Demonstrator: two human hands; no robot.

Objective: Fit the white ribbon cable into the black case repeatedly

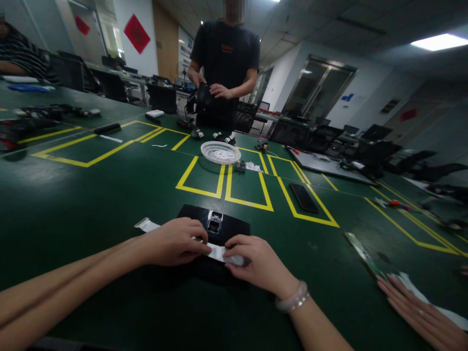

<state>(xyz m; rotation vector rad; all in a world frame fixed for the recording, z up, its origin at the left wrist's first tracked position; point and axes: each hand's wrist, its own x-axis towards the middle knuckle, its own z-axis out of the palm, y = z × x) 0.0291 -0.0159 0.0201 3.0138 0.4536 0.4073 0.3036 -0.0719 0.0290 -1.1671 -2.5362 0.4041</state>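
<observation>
A black panel (234, 226) with a small metal-framed opening (215, 222) lies on the green table. Across its near part runs a white strip (217, 251), crinkled and shiny. My left hand (179, 241) has its fingers closed on the strip's left part. On the strip's right part, my right hand (252, 258) is also closed, with a pale beaded bracelet at the wrist. The two hands are a short gap apart. Beyond my left hand, another pale strip end (146, 224) sticks out on the table.
Yellow tape outlines mark the table (109, 204). A white round basket (220, 152) and a black phone (303, 198) lie farther off. At right, another person's hand (420, 309) is by a narrow board (361, 253). Across the table stands a person in black (226, 53).
</observation>
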